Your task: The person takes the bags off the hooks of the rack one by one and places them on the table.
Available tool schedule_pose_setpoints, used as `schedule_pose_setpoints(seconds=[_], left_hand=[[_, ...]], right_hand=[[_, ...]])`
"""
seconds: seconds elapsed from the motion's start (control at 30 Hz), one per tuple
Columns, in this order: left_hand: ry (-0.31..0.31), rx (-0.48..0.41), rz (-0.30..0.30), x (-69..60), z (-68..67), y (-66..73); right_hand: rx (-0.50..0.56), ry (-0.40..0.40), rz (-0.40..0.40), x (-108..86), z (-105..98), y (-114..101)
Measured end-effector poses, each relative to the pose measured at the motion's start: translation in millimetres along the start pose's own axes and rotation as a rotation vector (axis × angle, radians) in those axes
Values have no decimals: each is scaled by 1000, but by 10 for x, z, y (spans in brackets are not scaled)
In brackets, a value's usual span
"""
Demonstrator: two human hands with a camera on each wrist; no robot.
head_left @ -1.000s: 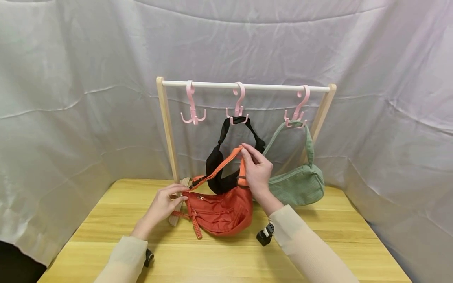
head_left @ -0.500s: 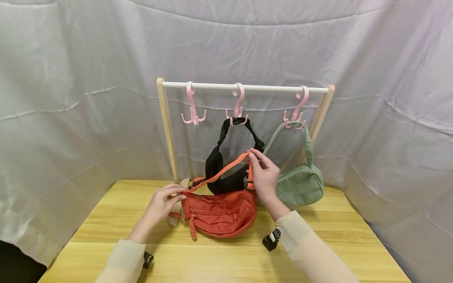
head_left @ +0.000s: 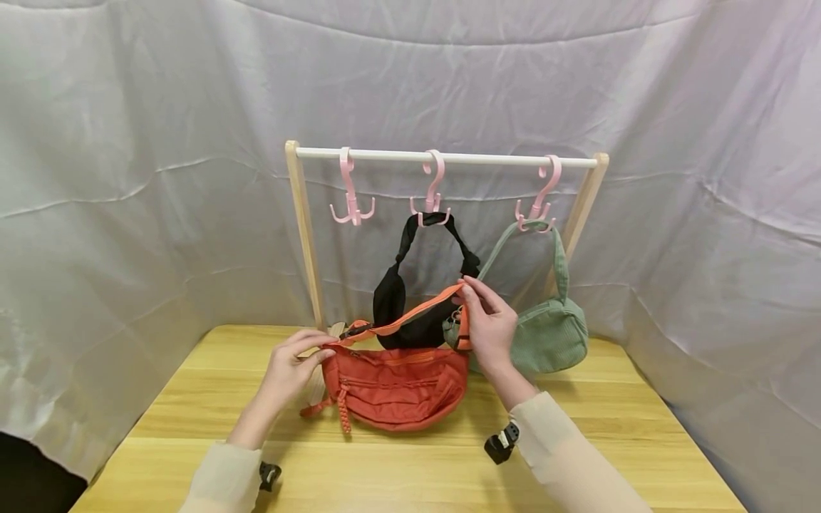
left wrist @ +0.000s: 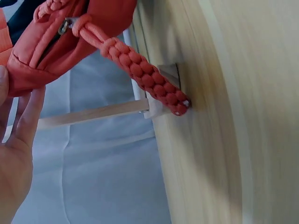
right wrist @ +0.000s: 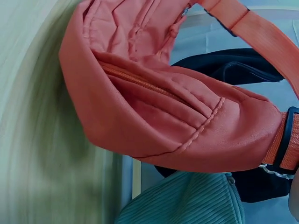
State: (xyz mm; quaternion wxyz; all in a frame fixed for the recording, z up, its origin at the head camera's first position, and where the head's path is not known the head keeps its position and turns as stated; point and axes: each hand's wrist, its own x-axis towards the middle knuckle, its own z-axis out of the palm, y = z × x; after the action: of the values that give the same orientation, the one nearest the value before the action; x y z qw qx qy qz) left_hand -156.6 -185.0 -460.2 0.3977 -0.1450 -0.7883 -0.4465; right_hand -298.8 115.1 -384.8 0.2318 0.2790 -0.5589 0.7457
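Note:
A red waist bag hangs low over the table in the head view, its orange strap raised. My left hand pinches the bag's left end, close to the strap's black buckle. The strap's upper right part is pinched between thumb and fingers of my right hand. In the left wrist view a braided red zipper pull dangles from the bag. The right wrist view shows the bag's side and a black strap adjuster; only a sliver of the hand appears there.
Behind the bag stands a wooden rack with a white rail. A black bag hangs on the middle pink hook, a green corduroy bag on the right one. The left pink hook bears no bag. Grey cloth surrounds the table.
My right hand has moved right and slightly down, drawing the orange strap out longer. My left hand has shifted slightly left. The red bag is spread wider and faces the camera more squarely.

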Motion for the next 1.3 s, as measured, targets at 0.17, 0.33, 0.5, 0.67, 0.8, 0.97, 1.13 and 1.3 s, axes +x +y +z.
schedule_pose_setpoints(seconds=[0.17, 0.33, 0.5, 0.67, 0.8, 0.97, 1.13, 1.3], left_hand=[[47, -27, 3, -5, -3, 53], [71, -65, -10, 1, -24, 141], [99, -79, -10, 38, -62, 252], [141, -68, 1, 85, -96, 365], [199, -67, 25, 120, -103, 443], [272, -75, 69, 179, -88, 546], [349, -69, 109, 224, -71, 602], [380, -72, 131, 255, -39, 631]], right_hand=[[6, 9, 47, -31, -37, 8], [5, 15, 82, -52, -71, 7], [36, 0, 81, -65, -115, 15], [41, -26, 93, -101, -159, 36], [28, -50, 124, -142, -184, 60], [20, -72, 162, -204, -218, 103], [7, -133, 191, -279, -244, 148], [-54, -234, 195, -369, -283, 203]])
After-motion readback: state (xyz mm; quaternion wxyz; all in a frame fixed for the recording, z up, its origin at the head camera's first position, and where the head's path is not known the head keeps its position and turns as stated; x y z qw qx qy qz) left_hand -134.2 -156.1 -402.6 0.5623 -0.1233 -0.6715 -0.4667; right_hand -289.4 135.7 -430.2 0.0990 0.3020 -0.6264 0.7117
